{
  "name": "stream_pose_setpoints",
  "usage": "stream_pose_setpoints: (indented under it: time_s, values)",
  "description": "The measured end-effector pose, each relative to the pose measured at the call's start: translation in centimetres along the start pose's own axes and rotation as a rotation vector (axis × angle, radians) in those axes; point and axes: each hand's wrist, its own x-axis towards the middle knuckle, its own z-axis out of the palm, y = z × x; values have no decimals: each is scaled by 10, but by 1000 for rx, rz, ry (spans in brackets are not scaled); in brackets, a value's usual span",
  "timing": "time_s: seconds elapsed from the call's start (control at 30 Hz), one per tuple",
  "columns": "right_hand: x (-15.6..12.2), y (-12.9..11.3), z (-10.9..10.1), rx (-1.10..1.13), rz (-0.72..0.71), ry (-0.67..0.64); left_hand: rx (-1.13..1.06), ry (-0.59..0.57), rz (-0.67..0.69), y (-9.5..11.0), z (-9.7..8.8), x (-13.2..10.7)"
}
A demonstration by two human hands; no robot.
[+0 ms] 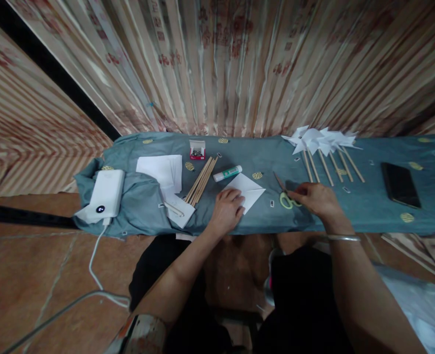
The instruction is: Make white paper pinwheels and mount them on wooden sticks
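My left hand (228, 210) lies on the near corner of a folded white paper square (247, 189), fingers curled and pressing it onto the blue cloth. Just to the right, my right hand (318, 198) closes its fingers over the green handles of a pair of scissors (284, 192) that lie on the cloth, blades pointing away to the left. A glue stick (227, 173) rests behind the paper. A bundle of wooden sticks (201, 180) lies to the left of it.
Several finished white paper pinwheels on sticks (323, 142) lie at the back right. A dark phone (401, 185) is far right. A stack of white paper (161, 170), a small red box (197, 149) and a white power bank (106, 193) with cable sit left.
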Motion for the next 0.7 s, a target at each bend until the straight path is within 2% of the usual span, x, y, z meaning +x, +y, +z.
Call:
stream_pose_setpoints:
  time_s: [0.13,0.23,0.33,0.47,0.7]
  values:
    - [-2,-30,14,100,-94,105,6,1,1,-1,0,0]
    - [1,-59,42,287,-309,244,14,1,-1,-1,1,0]
    - [7,-77,69,322,-442,308,15,7,-6,-1,3,0]
    - [13,-77,87,338,-446,314,6,14,-1,-4,5,-1]
    - [20,-56,86,348,-436,348,-11,40,17,-7,8,-3]
